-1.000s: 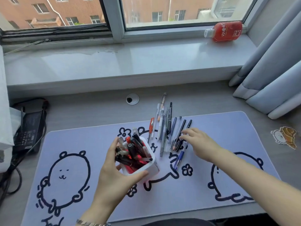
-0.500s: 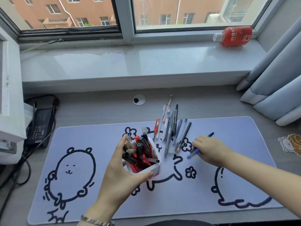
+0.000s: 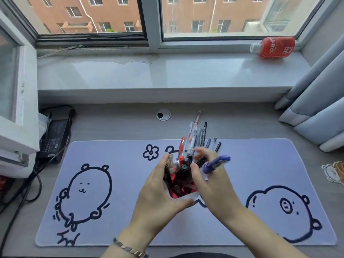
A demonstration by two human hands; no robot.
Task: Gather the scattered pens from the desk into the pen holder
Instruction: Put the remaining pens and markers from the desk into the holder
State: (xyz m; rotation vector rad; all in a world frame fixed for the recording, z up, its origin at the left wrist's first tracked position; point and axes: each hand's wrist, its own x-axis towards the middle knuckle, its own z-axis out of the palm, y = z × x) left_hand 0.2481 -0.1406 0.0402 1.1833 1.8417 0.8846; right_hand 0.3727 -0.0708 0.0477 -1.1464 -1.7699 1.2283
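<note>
The grey wood-grain tabletop (image 3: pixel 115 127) runs under the window, and most of it in front of me is covered by a pale lilac desk mat printed with black outline bears and a flower (image 3: pixel 115 216). On the glossy white windowsill (image 3: pixel 149 75) a red-labelled plastic drink bottle (image 3: pixel 273 47) lies on its side, at the far right. At the left edge of the tabletop sits a flat black power adapter with its cables (image 3: pixel 54 138).

My left hand (image 3: pixel 158 198) is wrapped around the near left side of the white square plastic pen holder (image 3: pixel 183 197), thumb along its near rim and fingers up its left wall, gripping it firmly; a silver link bracelet (image 3: pixel 130 248) sits on that wrist. The holder stands on the mat, roughly at its middle, already crammed with black and red pens.

My right hand (image 3: pixel 212 185) hovers over the holder's right side, closed on a dark blue ballpoint pen (image 3: pixel 216 163), which lies across my fingers with one end pointing up and to the right, clear of the holder.

Just beyond the holder, the loose pens of clear, grey, black and red barrels (image 3: pixel 197 136) lie side by side, their far ends reaching off the mat onto the bare tabletop.
</note>
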